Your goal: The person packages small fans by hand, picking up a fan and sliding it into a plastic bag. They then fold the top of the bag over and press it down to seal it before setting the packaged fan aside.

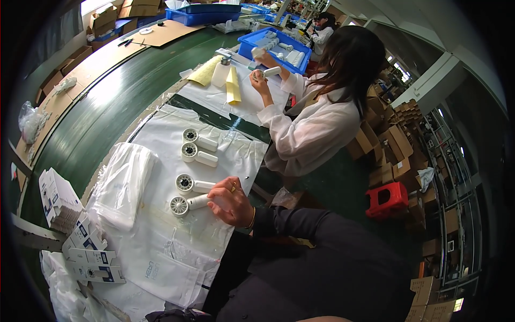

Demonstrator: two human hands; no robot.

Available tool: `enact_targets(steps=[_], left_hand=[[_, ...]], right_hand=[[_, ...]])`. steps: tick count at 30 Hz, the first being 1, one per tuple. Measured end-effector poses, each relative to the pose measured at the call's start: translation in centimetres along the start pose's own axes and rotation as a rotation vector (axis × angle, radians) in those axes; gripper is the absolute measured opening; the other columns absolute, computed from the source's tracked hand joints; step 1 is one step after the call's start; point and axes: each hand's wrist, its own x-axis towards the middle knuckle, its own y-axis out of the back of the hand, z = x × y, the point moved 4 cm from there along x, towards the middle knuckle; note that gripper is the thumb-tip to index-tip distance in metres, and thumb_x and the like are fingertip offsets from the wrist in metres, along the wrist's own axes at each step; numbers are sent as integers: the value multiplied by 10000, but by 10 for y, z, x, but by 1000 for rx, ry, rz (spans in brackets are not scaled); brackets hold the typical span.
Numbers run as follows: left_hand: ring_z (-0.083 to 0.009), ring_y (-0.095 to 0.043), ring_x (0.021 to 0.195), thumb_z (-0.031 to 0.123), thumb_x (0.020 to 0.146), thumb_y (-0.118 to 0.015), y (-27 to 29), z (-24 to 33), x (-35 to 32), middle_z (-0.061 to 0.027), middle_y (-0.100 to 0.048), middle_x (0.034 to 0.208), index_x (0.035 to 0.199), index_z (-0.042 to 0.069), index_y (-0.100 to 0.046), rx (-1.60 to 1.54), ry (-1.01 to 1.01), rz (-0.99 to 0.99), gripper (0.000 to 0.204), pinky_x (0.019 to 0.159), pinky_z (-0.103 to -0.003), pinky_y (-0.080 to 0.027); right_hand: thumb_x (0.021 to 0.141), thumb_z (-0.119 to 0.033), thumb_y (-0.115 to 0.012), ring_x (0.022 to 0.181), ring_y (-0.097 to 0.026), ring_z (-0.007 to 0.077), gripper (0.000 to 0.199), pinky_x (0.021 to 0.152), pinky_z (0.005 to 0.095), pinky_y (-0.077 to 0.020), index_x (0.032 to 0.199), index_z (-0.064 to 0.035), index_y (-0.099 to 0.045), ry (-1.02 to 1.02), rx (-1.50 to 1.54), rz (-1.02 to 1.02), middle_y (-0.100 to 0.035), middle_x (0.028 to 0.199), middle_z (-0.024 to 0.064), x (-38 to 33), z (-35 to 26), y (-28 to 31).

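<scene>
"Quickly: where's the white fan point(189, 204)?"

"Nearest me of four on the white sheet point(134, 249), round head point(179, 206) left, handle point(199, 201) pointing at my right hand point(232, 203)."

"Hands?"

"Right hand: fingers curled, tips at the handle's end. Closed on it or just resting there, can't tell from this angle. Left hand: out of sight, no call."

"Weight?"

"Light, I'd guess. Looks like a stiff plastic shell, smooth, might slip in dry fingers."

"Fragile bit?"

"Grille on the head, probably; thin ribs, I wouldn't press there. Handle should take a firm squeeze."

"So hold where?"

"Mid-handle, thumb one side, fingers the other, head left free. Next fan point(200, 186) lies just beside, so a narrow pinch beats a full fist."
</scene>
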Motion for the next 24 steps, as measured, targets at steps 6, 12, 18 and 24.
enact_targets(steps=[6, 12, 18, 24], left_hand=[[-223, -582, 1147, 291, 1051, -646, 1, 2, 0, -51, -628, 1254, 1221, 65, -641, -5, 10, -16, 283, 1018, -434, -400], [-237, -585, 1189, 298, 1055, -643, 2, 5, 2, -59, -635, 1296, 1257, 60, -646, -11, 18, -32, 312, 1051, -452, -402], [-250, -589, 1231, 305, 1059, -641, 4, 6, 3, -68, -643, 1338, 1292, 56, -650, -15, 25, -51, 341, 1083, -470, -405], [-264, -592, 1273, 312, 1063, -639, 6, 8, 5, -77, -650, 1380, 1328, 52, -655, -23, 32, -75, 372, 1115, -487, -408]], right_hand=[[872, -69, -775, 1002, -650, 292, 257, 983, 438, -433, 1095, -84, -649, -3, 0, 3, -684, 1065, 66, -1, 2, 0], [870, -67, -776, 996, -652, 292, 259, 980, 436, -434, 1095, -82, -650, -1, -4, 8, -687, 1059, 66, -1, 2, 0], [865, -60, -776, 992, -658, 289, 264, 978, 436, -433, 1093, -82, -646, 8, -7, 12, -691, 1050, 62, 1, 1, -1], [865, -63, -779, 994, -657, 284, 262, 975, 435, -432, 1087, -82, -642, -6, -5, 12, -690, 1050, 61, 0, 1, 0]])
